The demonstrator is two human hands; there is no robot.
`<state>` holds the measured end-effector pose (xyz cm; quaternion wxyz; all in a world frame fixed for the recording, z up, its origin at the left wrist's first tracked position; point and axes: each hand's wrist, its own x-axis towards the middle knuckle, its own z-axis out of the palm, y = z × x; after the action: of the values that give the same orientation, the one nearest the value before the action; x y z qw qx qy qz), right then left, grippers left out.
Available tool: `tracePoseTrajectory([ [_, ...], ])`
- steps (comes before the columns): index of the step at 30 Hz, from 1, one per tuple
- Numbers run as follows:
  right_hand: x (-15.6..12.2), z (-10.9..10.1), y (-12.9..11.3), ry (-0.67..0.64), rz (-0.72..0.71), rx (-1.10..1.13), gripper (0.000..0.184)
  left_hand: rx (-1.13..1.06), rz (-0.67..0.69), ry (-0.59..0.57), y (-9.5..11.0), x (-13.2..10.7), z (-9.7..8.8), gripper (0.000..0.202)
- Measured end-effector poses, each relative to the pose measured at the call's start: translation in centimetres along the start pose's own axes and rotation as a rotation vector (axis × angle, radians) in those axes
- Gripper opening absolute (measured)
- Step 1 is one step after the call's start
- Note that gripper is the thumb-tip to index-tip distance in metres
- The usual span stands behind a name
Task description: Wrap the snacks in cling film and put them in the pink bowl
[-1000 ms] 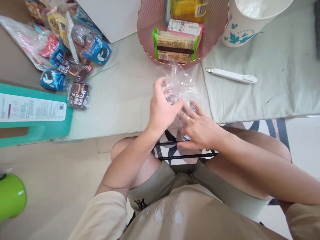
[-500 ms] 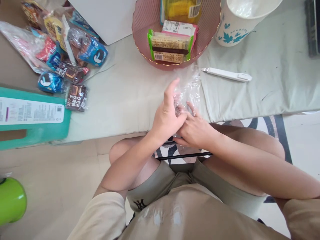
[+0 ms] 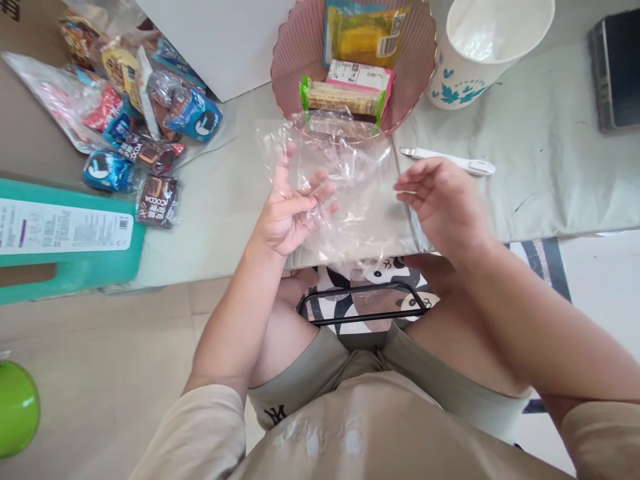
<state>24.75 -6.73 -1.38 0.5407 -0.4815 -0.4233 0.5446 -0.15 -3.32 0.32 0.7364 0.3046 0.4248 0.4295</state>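
A clear, crinkled plastic bag [image 3: 350, 220] hangs spread out at the table's front edge, its upper part overlapping the front of the pink bowl. My left hand [image 3: 287, 207] has its thumb and some fingers closed on the bag's left side, while one finger points up. My right hand [image 3: 445, 207] is apart from the bag, to its right, with loosely curved fingers and nothing in them. Just behind it lies a white utility knife [image 3: 450, 161], partly covered by the fingers.
The ribbed pink bowl [image 3: 290, 80] holds several wrapped snacks. Right of it stands a white paper tub [image 3: 465, 73] with blue leaves. A dark box [image 3: 620, 73] lies at the far right. Packaged snacks [image 3: 160, 200] and a teal carton [image 3: 100, 267] are on the left.
My hands, together over the bunched plastic before, have moved apart. The left went left and the right went right, letting go, and the bag has spread out.
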Motion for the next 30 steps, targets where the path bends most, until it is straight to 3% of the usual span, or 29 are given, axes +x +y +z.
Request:
tracePoseTrajectory([
  [3, 0.2, 1.1, 0.4, -0.136, 0.154, 0.077, 0.056, 0.013, -0.03, -0.113, -0.8, -0.2, 0.6, 0.075],
  [5, 0.0, 1.9, 0.4, -0.123, 0.152, 0.024, 0.05, 0.05, -0.026, -0.151, -1.2, -0.2, 1.1, 0.058],
  [7, -0.2, 2.5, 0.2, -0.046, 0.109, -0.071, 0.039, 0.108, -0.002, -0.124, -1.6, 0.1, 1.4, 0.041],
  [10, -0.3, 2.8, 0.0, 0.056, 0.028, -0.201, 0.028, 0.182, 0.057, 0.006, -1.7, 0.5, 1.4, 0.027],
  [13, 0.1, 2.6, 0.0, 0.122, -0.034, -0.283, 0.026, 0.192, 0.091, 0.067, -1.5, 0.6, 1.3, 0.032],
  [18, 0.9, 1.8, 0.5, 0.197, -0.011, -0.282, 0.032, 0.286, -0.083, -0.084, -1.3, 0.1, 1.4, 0.076],
  [20, 1.1, 1.5, 0.5, 0.196, 0.033, -0.191, 0.036, 0.337, -0.093, -0.068, -1.7, 0.3, 1.5, 0.074],
  [23, 0.9, 1.5, 0.0, 0.083, 0.122, -0.062, 0.044, 0.332, 0.007, 0.002, -2.4, 0.7, 1.7, 0.066],
  [26, 0.4, 1.9, -0.5, -0.032, 0.205, -0.141, 0.038, 0.326, 0.096, 0.067, -2.7, 1.0, 1.9, 0.053],
  [30, 0.2, 2.1, -0.5, 0.012, 0.104, -0.28, 0.025, 0.434, 0.162, 0.101, -2.7, 1.0, 1.6, 0.046],
])
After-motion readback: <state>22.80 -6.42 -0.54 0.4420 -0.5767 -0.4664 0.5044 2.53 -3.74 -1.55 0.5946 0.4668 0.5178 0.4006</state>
